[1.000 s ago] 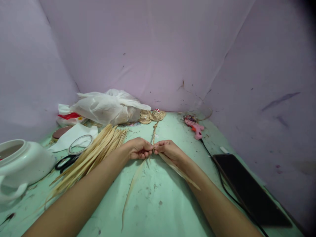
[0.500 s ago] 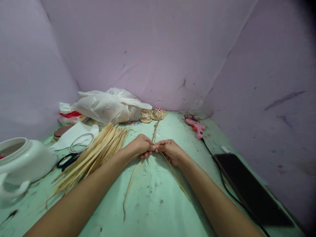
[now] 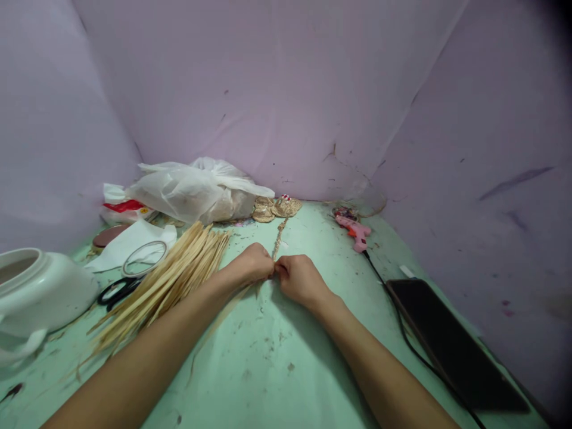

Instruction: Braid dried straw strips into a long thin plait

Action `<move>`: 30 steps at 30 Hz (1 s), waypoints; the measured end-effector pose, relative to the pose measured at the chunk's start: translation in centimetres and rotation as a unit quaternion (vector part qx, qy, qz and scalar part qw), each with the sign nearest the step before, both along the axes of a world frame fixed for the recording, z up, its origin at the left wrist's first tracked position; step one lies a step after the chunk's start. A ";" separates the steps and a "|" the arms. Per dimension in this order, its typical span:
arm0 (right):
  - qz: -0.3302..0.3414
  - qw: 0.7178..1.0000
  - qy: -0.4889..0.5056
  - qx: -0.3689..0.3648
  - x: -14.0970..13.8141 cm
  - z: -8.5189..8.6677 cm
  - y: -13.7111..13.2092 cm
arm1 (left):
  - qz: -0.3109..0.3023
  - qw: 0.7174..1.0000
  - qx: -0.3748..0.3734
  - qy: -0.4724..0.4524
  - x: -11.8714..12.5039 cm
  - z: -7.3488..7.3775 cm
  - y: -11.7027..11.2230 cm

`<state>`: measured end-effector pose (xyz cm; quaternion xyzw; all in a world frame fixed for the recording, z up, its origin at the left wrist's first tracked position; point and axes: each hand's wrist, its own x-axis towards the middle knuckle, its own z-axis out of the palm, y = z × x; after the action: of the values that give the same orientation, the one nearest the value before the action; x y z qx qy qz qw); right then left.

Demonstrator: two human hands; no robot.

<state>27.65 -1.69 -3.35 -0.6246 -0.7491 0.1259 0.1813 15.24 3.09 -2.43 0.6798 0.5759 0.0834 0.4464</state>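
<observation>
A thin braid of dried straw (image 3: 277, 238) runs from the woven straw pieces (image 3: 286, 207) at the back down to my hands. My left hand (image 3: 257, 262) is closed on the braid's near end, with loose strips trailing from beneath it toward me. Pressed close against it, my right hand (image 3: 299, 277) is also closed, its thumb and forefinger pinching the straw. The exact grip on each strip is hidden by the fingers. Left of my forearm lies a bundle of dried straw strips (image 3: 179, 280).
Black-handled scissors (image 3: 117, 292), a clear ring of tape (image 3: 143, 259) and a white ceramic pot (image 3: 53, 292) lie left. Behind them rests a white plastic bag (image 3: 192, 190). A pink glue gun (image 3: 357, 232), its black cord (image 3: 402, 328) and a dark phone-like slab (image 3: 456, 345) are right.
My hands have turned and closed into tighter fists around the straw. The strip that hung below my right hand no longer shows, and the left strip has swung leftward.
</observation>
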 end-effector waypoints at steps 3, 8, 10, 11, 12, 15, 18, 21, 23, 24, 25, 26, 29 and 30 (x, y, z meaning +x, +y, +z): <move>0.004 1.000 -0.019 0.001 0.0 0.3 -0.1 | -0.021 0.997 -0.023 -0.074 -0.4 0.3 -0.2; 0.034 0.999 -0.019 0.007 0.5 0.0 0.1 | 0.000 0.995 -0.061 -0.082 -0.3 0.6 -0.4; 0.025 0.999 -0.025 0.004 0.6 0.1 0.1 | 0.010 0.995 -0.047 -0.087 -0.1 0.3 -0.4; 0.015 0.999 -0.030 0.002 0.6 0.3 0.1 | 0.016 0.994 -0.037 -0.097 0.0 0.1 -0.5; 0.002 0.999 -0.037 -0.001 0.6 0.6 0.0 | 0.021 0.994 -0.028 -0.108 0.1 -0.1 -0.5; -0.054 0.997 -0.057 -0.019 0.5 1.7 -0.2 | 0.038 0.992 -0.008 -0.121 0.4 -0.6 -0.7; -0.090 0.992 -0.075 -0.053 0.1 2.7 -0.6 | 0.061 0.990 -0.001 -0.124 0.7 -0.7 -0.9; -0.093 0.987 -0.116 -0.061 -0.9 3.3 -1.2 | 0.094 0.989 -0.025 -0.116 1.2 0.1 -1.4; -0.075 0.985 -0.146 -0.056 -1.8 3.5 -1.7 | 0.113 0.986 -0.058 -0.107 1.3 0.9 -1.7; -0.061 0.984 -0.157 -0.056 -2.3 3.5 -2.0 | 0.118 0.985 -0.078 -0.103 1.3 1.2 -1.8; -0.045 0.983 -0.165 -0.059 -2.8 3.5 -2.2 | 0.119 0.983 -0.097 -0.102 1.3 1.5 -1.8; -0.032 0.983 -0.171 -0.064 -3.3 3.5 -2.5 | 0.115 0.981 -0.115 -0.106 1.2 1.6 -1.7; -0.015 0.979 -0.185 -0.081 -4.5 3.3 -3.0 | 0.086 0.979 -0.136 -0.128 0.7 1.2 -1.2; -0.014 0.979 -0.186 -0.086 -4.7 3.3 -3.1 | 0.073 0.979 -0.134 -0.133 0.5 0.8 -1.0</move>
<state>22.93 -4.79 -0.10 -0.6607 -0.7474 0.0687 -0.0136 15.70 2.13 -1.59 0.5533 0.5654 0.1272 0.5983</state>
